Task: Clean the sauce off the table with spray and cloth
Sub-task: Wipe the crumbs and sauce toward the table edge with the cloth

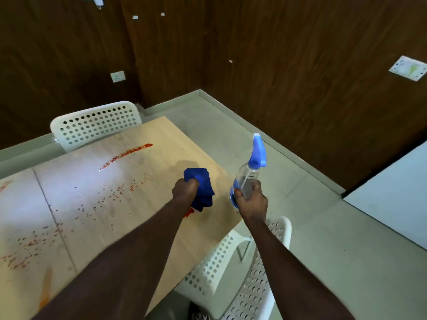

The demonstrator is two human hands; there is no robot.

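Left hand [186, 191]: fingers bunched round cloth [202, 181]. It's soft and light, so a fist-wad suits. Right hand [251, 203]: fingers wrapped on bottle [248, 174] body. Smooth plastic, likely light; a neck grip would reach the trigger. Sauce [126, 155] on desk [161, 139], left of and beyond the left fingers.

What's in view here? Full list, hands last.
table: 1, light wood, left and centre
sauce: red, streaks and spatter across the table
cloth: 1, blue, bunched, near the table's right edge
spray bottle: 1, clear with blue head, past the table's right edge
chairs: 2, white, perforated; far side, near right
wall socket: 1, white, on the wood-panelled wall
hands: 2; left hand grips the cloth, right hand grips the spray bottle
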